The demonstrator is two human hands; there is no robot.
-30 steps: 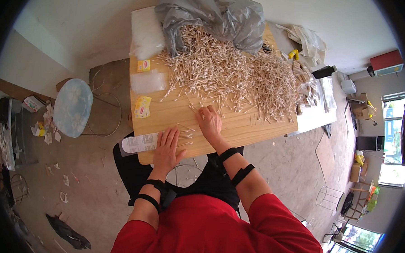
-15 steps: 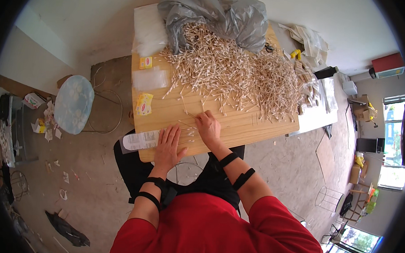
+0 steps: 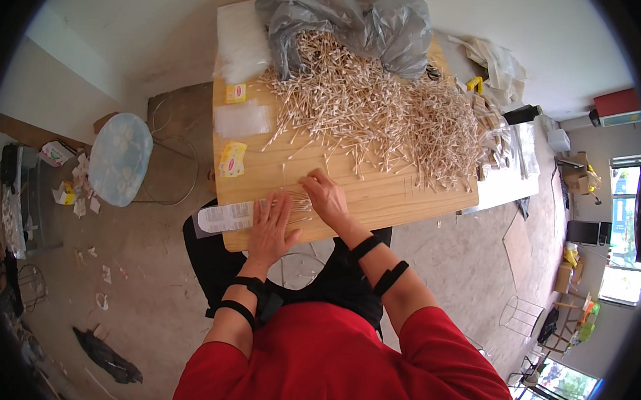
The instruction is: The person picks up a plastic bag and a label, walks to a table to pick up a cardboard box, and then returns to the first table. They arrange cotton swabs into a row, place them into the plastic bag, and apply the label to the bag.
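My left hand (image 3: 269, 230) lies flat with its fingers stretched out. It presses on the inner end of a long white printed package (image 3: 225, 218) at the near left edge of the wooden table. A small row of cotton swabs (image 3: 302, 205) pokes out past its fingers to the right. My right hand (image 3: 325, 198) is bent over the far side of these swabs, its fingers curled together. Whatever is between its fingertips is too small to make out. One loose cotton swab (image 3: 283, 175) lies just beyond the left fingers. Further off spreads a big heap of cotton swabs (image 3: 381, 113).
A grey plastic bag (image 3: 395, 35) slumps over the heap's far side. Along the table's left lie clear plastic bags (image 3: 242, 118) and yellow cards (image 3: 232, 159). A stool with a pale blue seat (image 3: 122, 159) stands to the left. Wrapped bundles (image 3: 493, 136) sit on the right.
My right hand has shifted slightly left and down, toward the row of swabs. My left hand stays flat on the package. The whole view has shifted a little.
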